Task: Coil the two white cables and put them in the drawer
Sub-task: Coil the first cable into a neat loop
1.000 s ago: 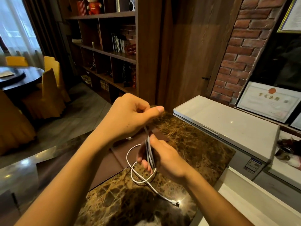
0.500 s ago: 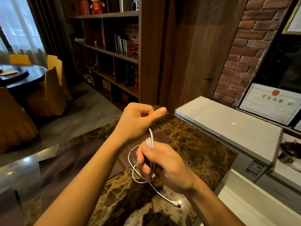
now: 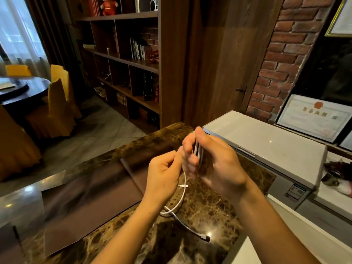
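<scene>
A person stands at a brown marble worktop (image 3: 219, 206), holding a white cable (image 3: 184, 189) up above its surface. The right hand (image 3: 215, 164) grips a flat bundle of loops (image 3: 199, 152), thumb on top and fingers curled round the near side, so that only the edges of the turns show between them. Just to its left, the left hand (image 3: 163, 174) pinches a single strand between thumb and forefinger, the other fingers curled in.

From that pinch the cable drops in a slack curve to the worktop, where it bends below the left wrist. A small white connector (image 3: 183, 186) shows beside the hanging strand. A greyer length runs on across the marble to a metal-tipped plug (image 3: 206, 238) lying near the worktop's right edge. Whether these ends belong to one cable or two cannot be told from this view.

A dark brown mat (image 3: 91, 189) lies on the worktop left of the hands. To the right, a white chest-style appliance (image 3: 262, 143) stands against the worktop's far end. A framed certificate (image 3: 312, 118) is propped behind it at the foot of a brick wall (image 3: 282, 54). Across the room are a dark wooden bookshelf (image 3: 125, 61), with a toy in red (image 3: 109, 5) on its upper shelf, and a round table (image 3: 21, 90) ringed by yellow-covered chairs (image 3: 59, 100).
</scene>
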Available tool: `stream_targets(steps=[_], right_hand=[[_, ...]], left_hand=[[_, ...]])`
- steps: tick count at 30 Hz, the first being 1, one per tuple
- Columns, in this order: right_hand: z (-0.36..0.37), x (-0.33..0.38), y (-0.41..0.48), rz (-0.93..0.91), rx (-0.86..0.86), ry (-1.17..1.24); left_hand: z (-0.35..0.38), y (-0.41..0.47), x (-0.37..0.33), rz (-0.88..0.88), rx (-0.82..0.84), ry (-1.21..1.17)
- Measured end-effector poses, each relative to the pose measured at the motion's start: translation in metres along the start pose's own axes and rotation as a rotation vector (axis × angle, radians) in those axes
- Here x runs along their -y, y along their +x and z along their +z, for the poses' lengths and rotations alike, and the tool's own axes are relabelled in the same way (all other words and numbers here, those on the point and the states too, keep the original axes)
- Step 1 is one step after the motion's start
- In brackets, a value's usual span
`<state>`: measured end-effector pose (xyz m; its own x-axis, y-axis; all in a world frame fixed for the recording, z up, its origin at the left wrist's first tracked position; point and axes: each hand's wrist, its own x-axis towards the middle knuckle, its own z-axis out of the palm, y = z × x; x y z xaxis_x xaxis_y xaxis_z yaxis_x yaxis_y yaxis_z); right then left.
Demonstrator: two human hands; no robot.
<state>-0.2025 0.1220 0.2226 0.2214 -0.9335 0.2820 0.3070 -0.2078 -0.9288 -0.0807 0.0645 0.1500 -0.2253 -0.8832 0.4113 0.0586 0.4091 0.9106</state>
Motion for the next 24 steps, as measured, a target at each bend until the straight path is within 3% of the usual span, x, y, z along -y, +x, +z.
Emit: stream_targets(steps=[3, 12, 18, 24], right_hand=[[-0.002, 0.0, 0.003, -0.004, -0.032, 0.032], [-0.006, 0.002, 0.017, 0.001, -0.181, 0.231], [-0.012, -0.003, 0.02, 0.019, -0.209, 0.216], [-0.021, -0.014, 0.016, 0.074, -0.187, 0.024]], left_hand=[[0.008, -0.011, -0.002, 0.008, -0.034, 0.048], [0.018, -0.038, -0.011, 0.042, 0.092, 0.318], [0.013, -0.042, -0.021, 0.045, 0.185, 0.446], [0.001, -0.041, -0.036, 0.157, 0.336, 0.706]])
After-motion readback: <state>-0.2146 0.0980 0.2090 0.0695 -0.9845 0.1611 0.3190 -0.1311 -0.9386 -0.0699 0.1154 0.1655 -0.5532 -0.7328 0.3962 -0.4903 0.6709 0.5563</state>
